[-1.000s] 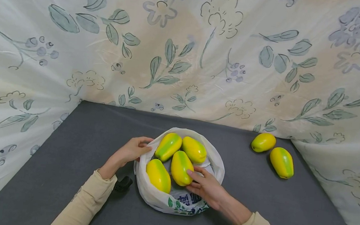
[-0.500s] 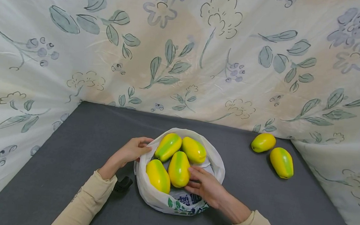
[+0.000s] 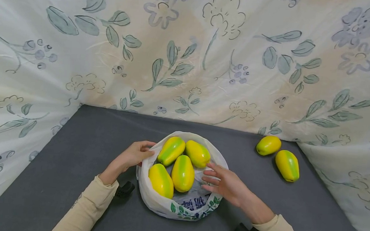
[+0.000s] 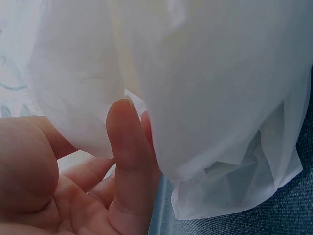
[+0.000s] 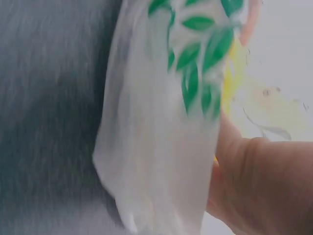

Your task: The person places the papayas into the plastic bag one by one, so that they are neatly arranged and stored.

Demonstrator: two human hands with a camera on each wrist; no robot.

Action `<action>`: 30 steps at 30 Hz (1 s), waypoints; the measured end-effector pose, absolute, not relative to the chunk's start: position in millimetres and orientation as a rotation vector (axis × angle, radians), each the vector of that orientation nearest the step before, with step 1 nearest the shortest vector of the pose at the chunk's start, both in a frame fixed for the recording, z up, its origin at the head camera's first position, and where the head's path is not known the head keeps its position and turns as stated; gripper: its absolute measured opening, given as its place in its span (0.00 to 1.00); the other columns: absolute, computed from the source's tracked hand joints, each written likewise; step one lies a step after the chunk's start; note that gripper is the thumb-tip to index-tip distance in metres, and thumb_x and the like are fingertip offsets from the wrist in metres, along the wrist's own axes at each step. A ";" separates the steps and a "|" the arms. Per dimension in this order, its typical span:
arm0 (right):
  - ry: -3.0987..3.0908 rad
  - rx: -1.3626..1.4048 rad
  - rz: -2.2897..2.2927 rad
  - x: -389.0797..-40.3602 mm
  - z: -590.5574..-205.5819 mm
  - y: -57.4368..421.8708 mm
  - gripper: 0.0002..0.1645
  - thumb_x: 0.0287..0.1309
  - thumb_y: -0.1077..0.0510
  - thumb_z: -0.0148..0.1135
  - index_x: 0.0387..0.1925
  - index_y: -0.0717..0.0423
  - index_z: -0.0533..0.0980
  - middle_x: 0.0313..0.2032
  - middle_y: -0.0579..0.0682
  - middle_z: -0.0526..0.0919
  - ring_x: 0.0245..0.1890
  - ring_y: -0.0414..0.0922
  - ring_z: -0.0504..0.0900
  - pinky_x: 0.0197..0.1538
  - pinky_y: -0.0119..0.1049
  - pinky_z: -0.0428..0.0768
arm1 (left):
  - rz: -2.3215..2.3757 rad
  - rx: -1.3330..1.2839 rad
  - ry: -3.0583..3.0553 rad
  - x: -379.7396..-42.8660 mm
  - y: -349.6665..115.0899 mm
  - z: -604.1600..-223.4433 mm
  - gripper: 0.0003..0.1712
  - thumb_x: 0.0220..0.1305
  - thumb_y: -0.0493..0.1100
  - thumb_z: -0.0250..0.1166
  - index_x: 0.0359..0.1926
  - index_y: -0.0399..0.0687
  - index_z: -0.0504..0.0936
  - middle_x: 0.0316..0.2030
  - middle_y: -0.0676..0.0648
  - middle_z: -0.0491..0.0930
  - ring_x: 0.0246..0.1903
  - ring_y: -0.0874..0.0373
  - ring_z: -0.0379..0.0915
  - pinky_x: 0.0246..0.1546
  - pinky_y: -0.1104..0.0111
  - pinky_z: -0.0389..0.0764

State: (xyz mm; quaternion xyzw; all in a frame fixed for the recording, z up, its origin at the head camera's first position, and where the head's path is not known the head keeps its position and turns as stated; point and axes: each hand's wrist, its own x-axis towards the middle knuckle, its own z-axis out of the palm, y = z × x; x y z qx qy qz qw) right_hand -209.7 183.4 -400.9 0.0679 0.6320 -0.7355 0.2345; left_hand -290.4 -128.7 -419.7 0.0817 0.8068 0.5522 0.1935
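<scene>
A white plastic bag [image 3: 153, 202] with green leaf print stands with its mouth spread wide. Several yellow papayas [image 3: 183, 173] with green streaks lie inside it. My left hand [image 3: 134, 154] pinches the bag's left rim between thumb and fingers; in the left wrist view the thin plastic [image 4: 210, 88] passes between them. Over the bag's right side, my right hand [image 3: 226, 183] has its fingers spread and holds nothing. Its fingertips are right at the papaya farthest back on the right [image 3: 197, 154]. In the right wrist view the bag's wall [image 5: 156, 161] hides most of the fingers.
Two more papayas, one behind [image 3: 268, 145] and one in front [image 3: 287, 165], lie at the right back of the dark grey cloth [image 3: 103, 131]. Flower-patterned fabric [image 3: 176, 57] hangs at the back and on both sides.
My right hand has let go of the front middle papaya and moved right, its fingers spreading. That papaya shifted slightly left beside its neighbour. The left hand stays on the rim.
</scene>
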 end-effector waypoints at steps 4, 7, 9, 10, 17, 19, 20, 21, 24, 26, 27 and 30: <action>1.733 0.173 -2.052 -211.1 -394.7 200.5 0.38 0.73 0.48 0.43 0.71 0.65 0.45 0.67 0.70 0.51 0.66 0.63 0.57 0.57 0.47 0.72 | 1.550 0.232 2.261 -290.3 -129.1 -420.0 0.25 0.71 0.40 0.56 0.66 0.38 0.66 0.51 0.38 0.77 0.36 0.53 0.78 0.32 0.61 0.81; 1.737 0.179 -2.069 -211.9 -390.6 212.7 0.37 0.74 0.48 0.42 0.71 0.65 0.44 0.67 0.69 0.52 0.64 0.61 0.61 0.57 0.46 0.72 | 1.553 0.235 2.261 -290.3 -129.4 -420.0 0.25 0.71 0.40 0.56 0.65 0.38 0.66 0.50 0.38 0.77 0.36 0.53 0.78 0.32 0.61 0.81; 1.745 0.183 -2.078 -212.6 -386.7 221.0 0.36 0.75 0.49 0.41 0.71 0.64 0.44 0.66 0.68 0.54 0.61 0.58 0.65 0.57 0.45 0.72 | 1.554 0.234 2.261 -290.2 -129.3 -419.6 0.25 0.71 0.39 0.56 0.65 0.38 0.66 0.50 0.38 0.77 0.36 0.53 0.78 0.32 0.61 0.81; 1.748 0.183 -2.084 -213.0 -384.5 225.3 0.36 0.75 0.49 0.40 0.71 0.64 0.44 0.65 0.67 0.55 0.59 0.56 0.67 0.57 0.45 0.72 | 1.553 0.234 2.262 -290.0 -129.1 -419.4 0.25 0.71 0.39 0.56 0.65 0.38 0.66 0.50 0.38 0.77 0.36 0.53 0.78 0.32 0.61 0.81; 1.780 0.139 -2.148 -220.1 -365.8 255.4 0.32 0.73 0.44 0.43 0.68 0.57 0.52 0.57 0.57 0.66 0.53 0.47 0.73 0.56 0.43 0.73 | 1.543 0.217 2.270 -289.9 -128.2 -418.8 0.25 0.70 0.40 0.56 0.65 0.38 0.66 0.50 0.38 0.77 0.35 0.53 0.78 0.32 0.61 0.81; 1.764 0.136 -2.181 -223.0 -362.5 263.0 0.26 0.72 0.44 0.44 0.63 0.53 0.58 0.54 0.53 0.69 0.52 0.46 0.74 0.55 0.43 0.74 | 1.540 0.215 2.272 -290.3 -128.5 -419.2 0.25 0.71 0.40 0.56 0.65 0.38 0.66 0.50 0.38 0.77 0.35 0.53 0.78 0.32 0.61 0.81; 1.752 0.127 -2.199 -224.3 -361.7 267.2 0.23 0.72 0.45 0.44 0.60 0.51 0.60 0.52 0.52 0.71 0.52 0.46 0.75 0.55 0.43 0.74 | 1.539 0.214 2.274 -290.5 -128.7 -419.5 0.25 0.71 0.40 0.56 0.66 0.38 0.66 0.50 0.38 0.77 0.35 0.53 0.78 0.32 0.61 0.81; 1.739 0.122 -2.217 -225.7 -361.3 271.5 0.20 0.72 0.45 0.44 0.58 0.50 0.62 0.51 0.51 0.72 0.52 0.46 0.75 0.55 0.42 0.74 | 1.539 0.213 2.274 -290.7 -128.8 -419.8 0.25 0.71 0.40 0.56 0.66 0.38 0.66 0.50 0.38 0.77 0.35 0.53 0.78 0.32 0.61 0.81; 1.696 0.104 -2.264 -228.9 -361.0 285.6 0.16 0.73 0.46 0.43 0.54 0.48 0.65 0.50 0.51 0.73 0.51 0.47 0.75 0.54 0.40 0.75 | 1.540 0.218 2.272 -291.1 -128.9 -420.1 0.25 0.71 0.40 0.56 0.65 0.38 0.66 0.50 0.38 0.77 0.36 0.53 0.78 0.32 0.61 0.81; 1.669 0.101 -2.294 -230.8 -361.2 295.7 0.14 0.73 0.47 0.43 0.52 0.48 0.68 0.49 0.51 0.74 0.50 0.46 0.76 0.53 0.39 0.76 | 1.543 0.221 2.270 -291.3 -128.8 -419.9 0.25 0.71 0.39 0.56 0.65 0.38 0.66 0.50 0.38 0.77 0.36 0.53 0.78 0.32 0.61 0.81; 1.652 0.113 -2.311 -231.6 -360.6 300.3 0.14 0.73 0.47 0.44 0.51 0.47 0.69 0.48 0.51 0.75 0.49 0.46 0.77 0.53 0.38 0.76 | 1.543 0.221 2.270 -291.4 -128.7 -419.7 0.25 0.71 0.39 0.56 0.65 0.37 0.66 0.50 0.38 0.77 0.36 0.53 0.78 0.32 0.61 0.81; 1.609 0.128 -2.359 -232.8 -357.3 313.7 0.13 0.72 0.47 0.45 0.50 0.47 0.69 0.45 0.48 0.78 0.47 0.45 0.79 0.51 0.37 0.77 | 1.540 0.221 2.270 -291.3 -128.6 -418.9 0.25 0.71 0.39 0.56 0.65 0.37 0.66 0.50 0.37 0.77 0.36 0.53 0.78 0.32 0.61 0.81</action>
